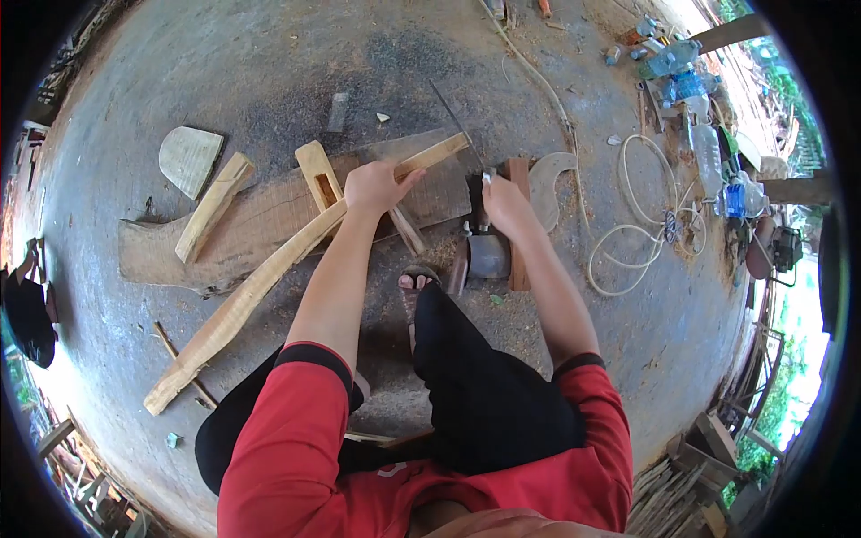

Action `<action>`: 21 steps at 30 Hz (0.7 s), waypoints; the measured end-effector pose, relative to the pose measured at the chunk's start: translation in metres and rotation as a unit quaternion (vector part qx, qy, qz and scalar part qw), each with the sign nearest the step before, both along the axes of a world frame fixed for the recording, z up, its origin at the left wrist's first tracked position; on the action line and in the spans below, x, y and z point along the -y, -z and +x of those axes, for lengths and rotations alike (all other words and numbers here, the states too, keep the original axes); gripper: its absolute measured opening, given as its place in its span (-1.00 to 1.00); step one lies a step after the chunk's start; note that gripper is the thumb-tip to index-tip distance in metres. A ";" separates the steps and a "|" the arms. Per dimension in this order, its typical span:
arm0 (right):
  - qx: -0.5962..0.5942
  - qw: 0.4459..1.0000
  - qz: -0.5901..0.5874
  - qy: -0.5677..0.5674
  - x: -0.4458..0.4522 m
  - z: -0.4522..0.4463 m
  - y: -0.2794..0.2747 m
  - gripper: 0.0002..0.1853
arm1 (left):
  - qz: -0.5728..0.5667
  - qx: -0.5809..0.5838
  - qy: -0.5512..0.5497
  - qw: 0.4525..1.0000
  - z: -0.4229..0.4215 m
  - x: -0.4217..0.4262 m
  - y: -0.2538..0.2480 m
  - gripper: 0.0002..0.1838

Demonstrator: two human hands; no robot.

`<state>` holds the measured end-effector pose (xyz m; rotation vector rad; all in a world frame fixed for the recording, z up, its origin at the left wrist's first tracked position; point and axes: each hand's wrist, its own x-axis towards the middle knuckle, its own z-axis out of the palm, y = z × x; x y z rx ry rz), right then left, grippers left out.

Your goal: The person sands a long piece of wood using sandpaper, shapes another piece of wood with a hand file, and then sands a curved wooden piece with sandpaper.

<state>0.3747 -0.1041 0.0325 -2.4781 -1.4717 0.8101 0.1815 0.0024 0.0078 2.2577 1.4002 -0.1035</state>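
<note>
Floor of grey, dusty concrete (206,81) spreads wide, bordered by clutter at left and near right and by clear plastic bottles (707,154) at far right. A broad, rough-edged brown wooden slab (161,251) lies across the middle. Over it slants a long curved pale-wood piece (242,300), its near-left end beyond the slab's edge, its far-right end near a thin dark blade (448,106). Open concrete gives room left of the slab and between the work and a coiled pale hose (592,260) at right. Left hand (375,186) wraps partly around the curved piece; right hand (504,204) is curled closed near the blade, its hold unclear.
</note>
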 end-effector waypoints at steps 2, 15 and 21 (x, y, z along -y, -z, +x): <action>0.012 1.000 0.021 -0.018 0.013 -0.003 -0.011 -0.65 | 0.020 0.004 0.005 1.000 0.001 0.001 0.003 -0.27; -0.006 0.999 -0.047 -0.017 0.080 0.003 -0.042 -0.66 | -0.006 -0.021 0.026 0.999 0.001 0.002 -0.003 -0.29; 0.004 0.997 0.025 -0.076 -0.017 0.015 0.006 -0.65 | 0.013 0.012 0.024 1.000 -0.001 0.004 -0.003 -0.32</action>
